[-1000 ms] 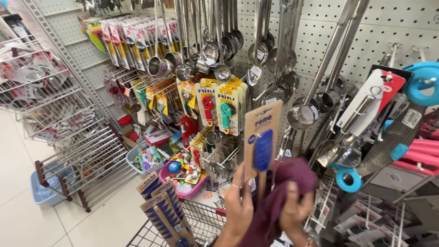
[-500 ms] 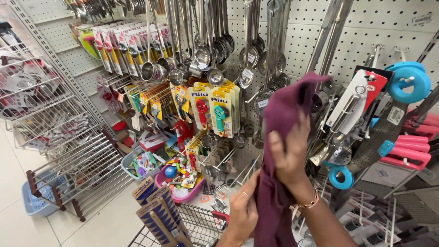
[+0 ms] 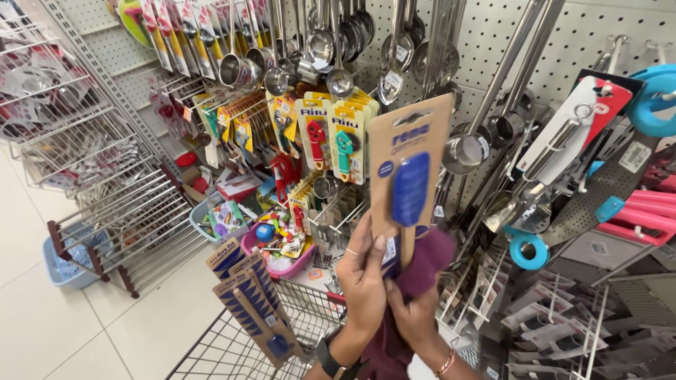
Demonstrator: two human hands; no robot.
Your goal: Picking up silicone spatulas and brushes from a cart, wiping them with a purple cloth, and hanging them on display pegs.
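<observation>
Carded spatula (image 3: 408,179): blue head, wooden handle, mounted on a brown card backing. Held upright at centre of view, in front of the pegboard wall (image 3: 584,35).

Left hand (image 3: 362,278): fingers closed on the lower left edge of the card, thumb side toward the camera; ring on one finger, dark watch at the wrist.

Right hand (image 3: 414,317): just below and right of the left, closed on a maroon cloth (image 3: 429,257). Cloth is bunched against the bottom of the card and the spatula handle, and hangs down between the forearms.

Behind the card: steel ladles (image 3: 468,148) and spoons hanging on pegs; yellow-carded peelers (image 3: 338,141) to the left.

Below: wire shopping cart (image 3: 239,345) with more carded spatulas (image 3: 250,299) of the same kind standing in it.

Far left: wire racks (image 3: 120,225) standing on the tiled floor.
</observation>
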